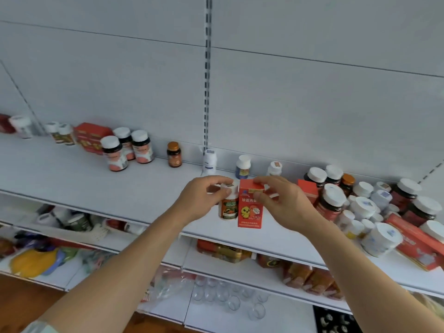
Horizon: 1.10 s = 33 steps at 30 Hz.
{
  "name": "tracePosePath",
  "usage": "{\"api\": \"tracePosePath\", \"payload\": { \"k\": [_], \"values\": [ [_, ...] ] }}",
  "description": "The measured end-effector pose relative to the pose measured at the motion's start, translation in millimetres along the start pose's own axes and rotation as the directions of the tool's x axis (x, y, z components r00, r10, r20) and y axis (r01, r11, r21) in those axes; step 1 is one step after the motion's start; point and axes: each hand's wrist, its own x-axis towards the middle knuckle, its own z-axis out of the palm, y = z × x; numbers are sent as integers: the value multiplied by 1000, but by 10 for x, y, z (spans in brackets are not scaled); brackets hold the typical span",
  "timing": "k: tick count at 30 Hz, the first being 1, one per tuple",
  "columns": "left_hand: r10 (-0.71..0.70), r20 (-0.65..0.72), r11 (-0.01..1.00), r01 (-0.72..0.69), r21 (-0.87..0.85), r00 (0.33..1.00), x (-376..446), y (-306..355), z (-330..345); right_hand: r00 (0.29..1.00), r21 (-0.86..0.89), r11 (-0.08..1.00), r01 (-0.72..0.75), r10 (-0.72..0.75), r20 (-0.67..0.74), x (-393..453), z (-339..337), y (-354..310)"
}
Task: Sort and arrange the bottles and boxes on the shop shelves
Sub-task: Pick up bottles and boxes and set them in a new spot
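Hands meet over the front of the white shelf (101, 188), each holding one item. The left hand (199, 200) curls round the white cap of a small bottle (227, 205) with a dark printed label, standing upright. The right hand (281, 200) pinches the top of a red cardboard box (248, 212) showing a yellow chick, touching the bottle's right side. Left of the hands stand three white-capped bottles (127, 150); right of them, a crowded heap of jars (360, 207) and red cartons.
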Motion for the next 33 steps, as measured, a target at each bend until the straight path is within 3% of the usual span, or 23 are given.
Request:
{"api": "tracePosePath", "payload": {
  "k": [13,21,33],
  "values": [
    [-4,-92,991,16,131,996,-425,-503,-1936,1000,70,997,7,-6,-13,708,1221,-1554],
    [-24,-164,996,37,81,986,-336,-844,-2723,997,60,995,75,-76,28,1367,1732,-2020],
    [-104,-300,969,164,184,948,10,-1360,-4086,966,120,970,212,-226,126,2671,2579,-2711]
  ]
}}
